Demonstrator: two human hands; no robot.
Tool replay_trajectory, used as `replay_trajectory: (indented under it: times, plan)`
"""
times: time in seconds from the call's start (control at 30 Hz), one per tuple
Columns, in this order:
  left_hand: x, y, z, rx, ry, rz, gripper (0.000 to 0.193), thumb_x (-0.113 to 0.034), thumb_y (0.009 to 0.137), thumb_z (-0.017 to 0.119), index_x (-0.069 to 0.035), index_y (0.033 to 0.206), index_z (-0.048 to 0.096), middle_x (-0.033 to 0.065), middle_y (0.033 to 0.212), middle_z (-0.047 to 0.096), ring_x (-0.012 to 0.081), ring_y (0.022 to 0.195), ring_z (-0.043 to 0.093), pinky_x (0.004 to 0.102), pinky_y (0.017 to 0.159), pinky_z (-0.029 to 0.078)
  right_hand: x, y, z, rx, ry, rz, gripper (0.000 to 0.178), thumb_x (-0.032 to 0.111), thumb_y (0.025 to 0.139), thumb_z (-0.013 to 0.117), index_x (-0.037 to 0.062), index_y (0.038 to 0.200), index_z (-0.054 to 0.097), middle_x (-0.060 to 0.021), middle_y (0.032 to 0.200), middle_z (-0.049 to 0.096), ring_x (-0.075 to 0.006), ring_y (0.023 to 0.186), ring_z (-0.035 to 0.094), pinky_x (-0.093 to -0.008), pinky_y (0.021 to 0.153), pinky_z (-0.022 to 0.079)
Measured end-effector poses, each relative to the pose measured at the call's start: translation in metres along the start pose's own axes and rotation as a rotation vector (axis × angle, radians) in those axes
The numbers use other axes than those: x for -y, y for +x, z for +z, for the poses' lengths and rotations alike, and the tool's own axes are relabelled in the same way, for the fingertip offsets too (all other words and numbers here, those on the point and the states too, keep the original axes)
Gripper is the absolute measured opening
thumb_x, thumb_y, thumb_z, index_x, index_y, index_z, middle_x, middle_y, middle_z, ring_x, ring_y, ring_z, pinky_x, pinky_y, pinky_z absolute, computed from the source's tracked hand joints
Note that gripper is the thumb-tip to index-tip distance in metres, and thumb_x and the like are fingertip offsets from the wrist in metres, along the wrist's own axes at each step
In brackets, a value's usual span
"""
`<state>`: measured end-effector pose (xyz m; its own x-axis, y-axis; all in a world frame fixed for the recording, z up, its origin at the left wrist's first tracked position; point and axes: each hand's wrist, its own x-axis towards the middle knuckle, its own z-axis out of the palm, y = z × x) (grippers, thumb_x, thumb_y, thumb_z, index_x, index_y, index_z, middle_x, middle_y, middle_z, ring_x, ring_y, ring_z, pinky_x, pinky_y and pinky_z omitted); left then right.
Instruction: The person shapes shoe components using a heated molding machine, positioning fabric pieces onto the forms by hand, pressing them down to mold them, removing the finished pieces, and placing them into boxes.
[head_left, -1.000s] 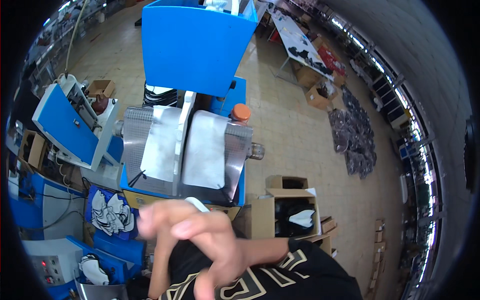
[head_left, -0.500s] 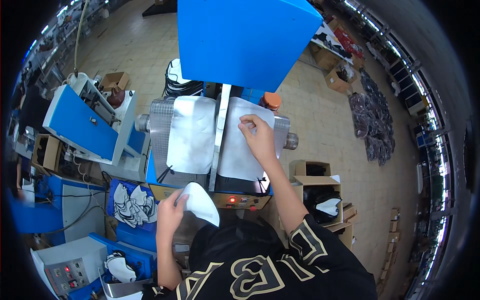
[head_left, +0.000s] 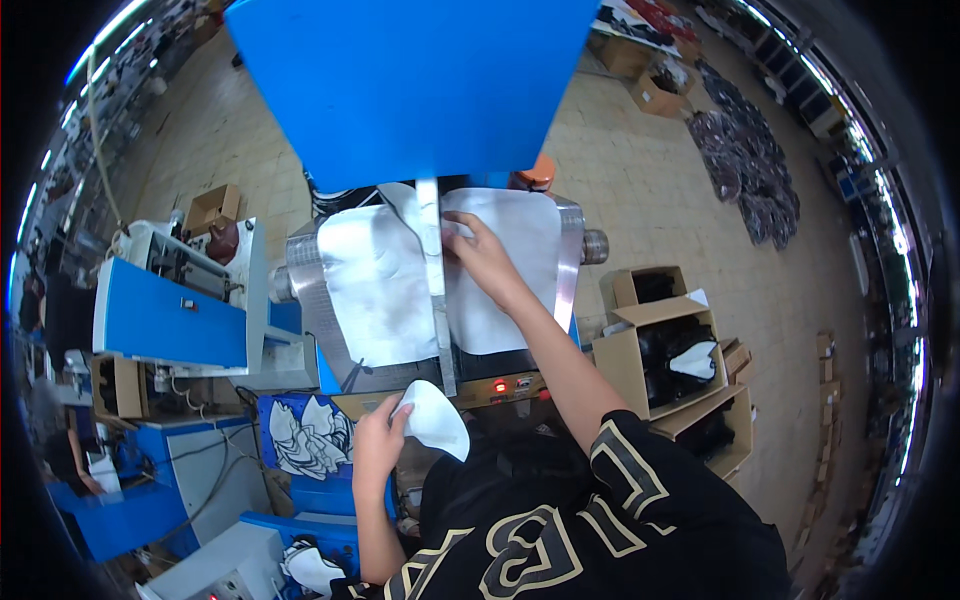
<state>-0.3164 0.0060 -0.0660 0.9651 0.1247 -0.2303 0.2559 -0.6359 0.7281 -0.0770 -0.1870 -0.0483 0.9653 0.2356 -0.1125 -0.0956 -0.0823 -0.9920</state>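
Note:
My left hand point(head_left: 378, 440), low in front of the blue machine, pinches a white curved piece of sheet material point(head_left: 436, 420) by its left edge. My right hand point(head_left: 484, 262) reaches over the right white pad point(head_left: 515, 300), with bent fingers drawn together close to the upright metal bar point(head_left: 436, 290). Whatever lies between those fingertips, if anything, is hidden. Left of the bar is the other white pad point(head_left: 375, 290). A pale piece with a dark curved edge point(head_left: 400, 200) shows at that pad's top, partly behind the bar.
The machine's big blue head point(head_left: 410, 80) overhangs the pads. A blue tray of white dark-edged pieces point(head_left: 310, 435) sits at left, near another blue-and-white machine point(head_left: 175, 315). Open cardboard boxes point(head_left: 640, 365) with black items stand at right. An orange round container point(head_left: 540, 172) is behind.
My right hand has moved left from over the right pad to the bar. The dark-edged piece now shows by the left pad. My left hand still holds the white piece; the view has shifted.

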Motion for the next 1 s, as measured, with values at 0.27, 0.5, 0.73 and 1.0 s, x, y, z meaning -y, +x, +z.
replay_trajectory:
  times: [0.27,0.5,0.73,1.0]
  plan:
    - [0.001,0.021,0.003,0.128,0.038,-0.097,0.038,-0.026,0.095,0.06,0.007,0.115,0.063,0.03,0.08,0.064,0.0372,0.074,0.067,0.0425,0.072,0.05,-0.014,0.01,0.023,-0.091,0.489,-0.021,0.038,0.017,0.091,0.069,0.011,0.128,0.058,-0.0031,0.103,0.064,-0.0115,0.084,0.059,-0.0283,0.071,0.049]
    - [0.016,0.028,0.012,0.13,0.098,-0.018,0.038,-0.022,0.096,0.061,0.01,0.116,0.061,0.0215,0.092,0.069,0.0213,0.081,0.062,0.0343,0.077,0.049,0.015,-0.009,-0.004,-0.399,0.063,-0.197,0.014,0.002,0.087,0.067,-0.0004,0.101,0.071,-0.0162,0.092,0.073,-0.0227,0.089,0.071,-0.0348,0.077,0.053]
    - [0.022,0.031,0.027,0.181,0.178,0.034,0.039,-0.021,0.096,0.06,0.012,0.117,0.06,0.0306,0.098,0.068,0.0367,0.088,0.068,0.0392,0.081,0.049,0.008,-0.061,-0.131,-0.744,-0.198,-0.432,0.021,0.016,0.099,0.055,0.0005,0.109,0.064,-0.0121,0.098,0.069,-0.0211,0.087,0.067,-0.0355,0.076,0.052]
    - [0.025,0.011,0.039,0.196,0.148,-0.108,0.038,-0.022,0.096,0.06,0.011,0.117,0.061,0.0296,0.102,0.068,0.0382,0.095,0.067,0.0399,0.086,0.049,-0.071,-0.247,-0.317,-0.623,0.197,0.166,0.032,0.022,0.094,0.067,-0.0011,0.117,0.064,-0.0068,0.104,0.066,-0.0133,0.093,0.064,-0.0276,0.076,0.056]
